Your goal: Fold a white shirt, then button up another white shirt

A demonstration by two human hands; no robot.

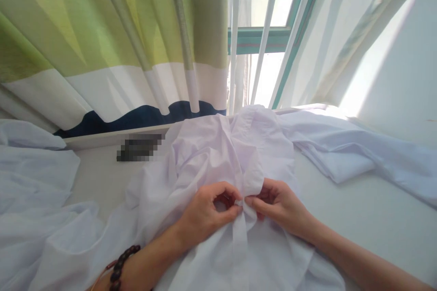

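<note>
A white button-up shirt (205, 150) lies spread before me, its front band running down the middle and its collar at the far end. With thumb and forefinger, my left hand (208, 207) pinches the band's edge. Right beside it, my right hand (278, 202) grips the other front edge of the shirt, thumb on top and the other fingers partly under the cloth. The fingertips of both hands almost meet at the band. Any button between them is too small to make out. One sleeve (341, 141) stretches off to the right.
More white cloth (34, 191) is heaped on the left of the white surface (99, 173). A dark, pixelated object (139, 148) lies near the back edge. Behind hang green, white and navy curtains (136, 32), beside a window with white bars (264, 41). A pale wall (406, 63) stands on the right.
</note>
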